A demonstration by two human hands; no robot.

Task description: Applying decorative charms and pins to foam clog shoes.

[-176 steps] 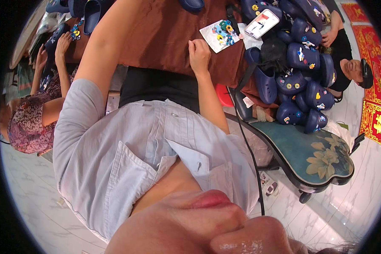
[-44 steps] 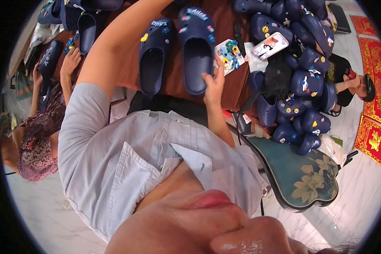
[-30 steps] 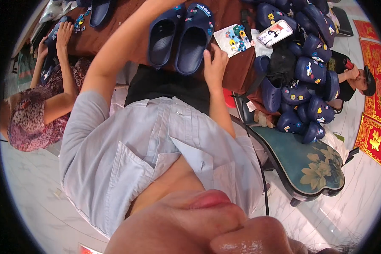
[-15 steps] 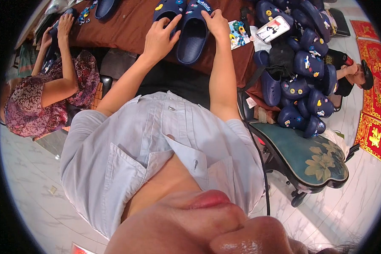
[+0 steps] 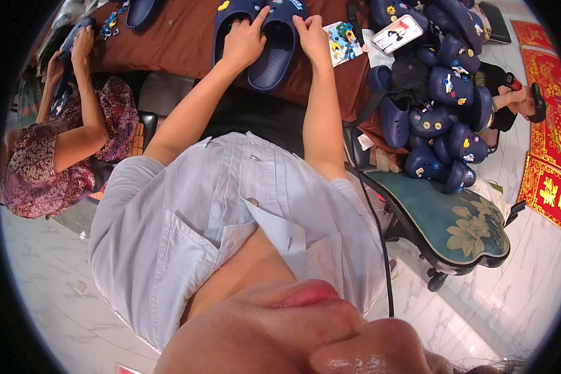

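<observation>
A pair of navy clogs with small coloured charms lies on the brown table, heels toward me. My left hand (image 5: 245, 43) is over the left clog (image 5: 219, 40). Its index finger stretches to the inner edge of the right clog (image 5: 270, 65), while other fingers dip into the left clog's opening. At the outer rim of the right clog, my right hand (image 5: 313, 40) has thumb and fingers against its side. Just right of that hand is a white sheet with a cluster of colourful shoe charms (image 5: 344, 42). The clogs' toes are cut off by the picture's top edge.
Beyond the charms lies a phone (image 5: 397, 33). A large heap of decorated navy clogs (image 5: 452, 87) fills the right side, above a green flowered chair (image 5: 458, 218). At left, a co-worker in a patterned top (image 5: 68, 149) handles a clog. Another person (image 5: 508, 100) is far right.
My left hand's fingers have shifted from spread above the clogs to partly inside the left clog, index finger on the right one. My right hand stays at the right clog's side. The view has shifted slightly.
</observation>
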